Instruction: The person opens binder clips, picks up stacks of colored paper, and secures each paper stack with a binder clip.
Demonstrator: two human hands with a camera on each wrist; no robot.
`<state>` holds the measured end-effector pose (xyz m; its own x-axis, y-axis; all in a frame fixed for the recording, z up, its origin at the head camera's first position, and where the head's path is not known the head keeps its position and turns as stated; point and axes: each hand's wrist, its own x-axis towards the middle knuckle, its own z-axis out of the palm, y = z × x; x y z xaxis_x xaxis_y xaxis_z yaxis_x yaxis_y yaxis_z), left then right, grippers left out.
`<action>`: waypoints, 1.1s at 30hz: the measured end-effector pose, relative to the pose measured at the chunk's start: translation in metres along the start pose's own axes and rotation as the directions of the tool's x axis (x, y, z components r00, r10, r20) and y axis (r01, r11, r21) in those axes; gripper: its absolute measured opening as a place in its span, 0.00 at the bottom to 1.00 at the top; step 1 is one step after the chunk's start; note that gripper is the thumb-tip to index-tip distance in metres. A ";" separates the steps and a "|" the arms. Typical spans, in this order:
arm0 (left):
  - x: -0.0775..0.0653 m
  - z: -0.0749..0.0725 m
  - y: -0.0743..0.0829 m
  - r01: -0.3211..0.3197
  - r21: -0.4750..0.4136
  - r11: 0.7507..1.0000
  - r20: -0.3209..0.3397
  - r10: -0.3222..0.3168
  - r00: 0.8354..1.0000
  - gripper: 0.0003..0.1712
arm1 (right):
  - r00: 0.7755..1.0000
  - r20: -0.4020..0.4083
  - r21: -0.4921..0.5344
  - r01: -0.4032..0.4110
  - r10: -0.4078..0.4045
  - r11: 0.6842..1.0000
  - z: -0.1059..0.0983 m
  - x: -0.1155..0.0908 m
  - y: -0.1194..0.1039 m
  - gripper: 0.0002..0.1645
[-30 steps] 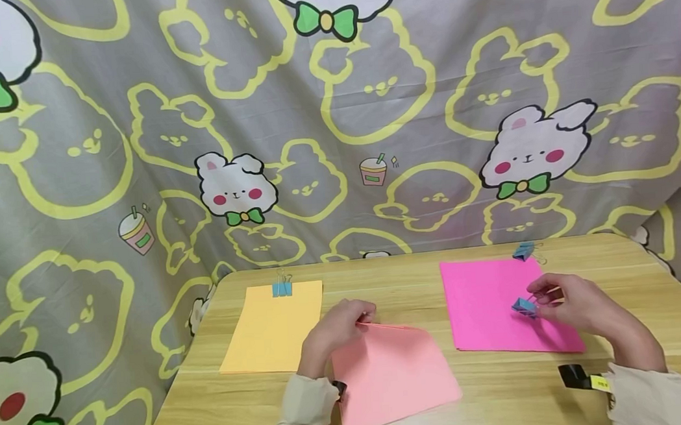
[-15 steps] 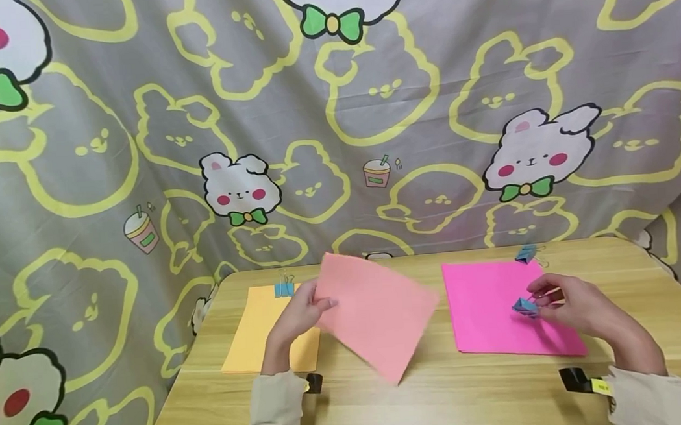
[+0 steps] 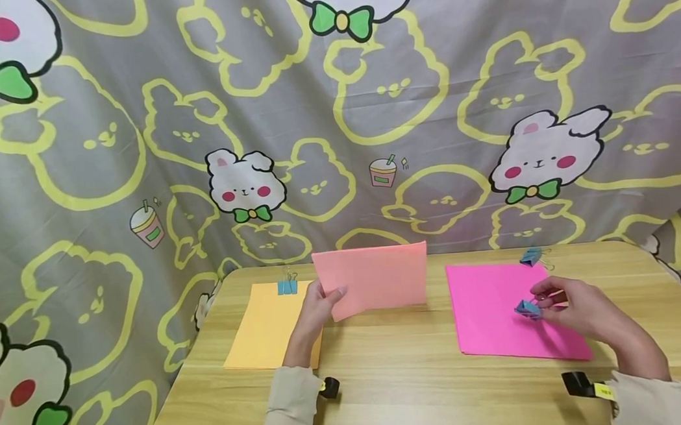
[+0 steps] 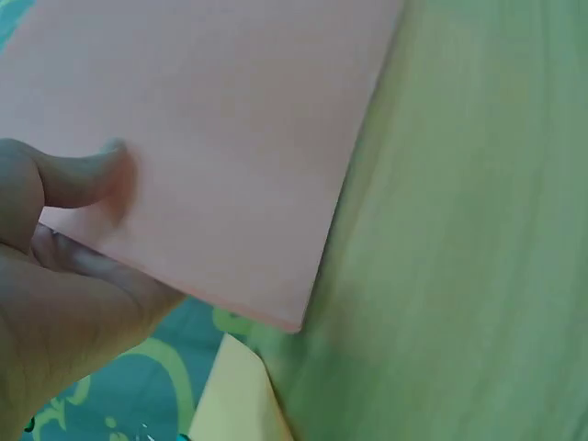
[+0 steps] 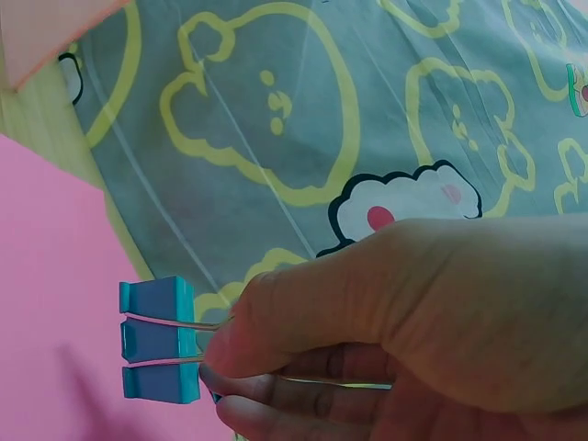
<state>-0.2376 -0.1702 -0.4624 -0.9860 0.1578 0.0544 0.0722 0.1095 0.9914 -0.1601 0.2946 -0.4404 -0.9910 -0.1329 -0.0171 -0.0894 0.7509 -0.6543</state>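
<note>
A stack of salmon-pink paper stands raised on edge at the table's middle. My left hand grips it by its left side, thumb across the near face in the left wrist view, other fingers behind. My right hand pinches a blue binder clip by its wire handles. That clip hangs over a magenta paper stack lying flat at the right. A second blue binder clip sits by the far right corner of the magenta stack.
Yellow paper lies at the left, with a blue binder clip on its far edge. A wooden table carries everything. Behind it hangs a grey curtain printed with rabbits and bears.
The left hand has lifted the salmon-pink stack from lying low near the front and turned it upright, farther back. The right hand has stayed in place with its clip.
</note>
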 end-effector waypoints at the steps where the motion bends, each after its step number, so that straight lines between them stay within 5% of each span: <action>1: 0.000 0.000 -0.001 -0.004 0.004 1.000 0.008 0.004 1.000 0.13 | 1.000 0.000 -0.002 0.001 -0.001 1.000 0.000 0.000 0.000 0.20; 17: -0.001 -0.003 -0.008 -0.009 0.034 0.999 0.089 0.006 0.996 0.10 | 1.000 -0.006 -0.004 0.012 -0.012 1.000 0.000 0.001 -0.002 0.21; 33: -0.003 0.003 -0.005 -0.045 0.115 0.992 0.018 0.043 0.999 0.10 | 1.000 0.005 -0.015 0.001 -0.001 1.000 0.000 0.001 -0.004 0.21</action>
<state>-0.2343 -0.1679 -0.4677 -0.9790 0.1802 0.0950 0.1333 0.2140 0.9677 -0.1610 0.2914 -0.4382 -0.9904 -0.1366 -0.0204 -0.0917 0.7605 -0.6428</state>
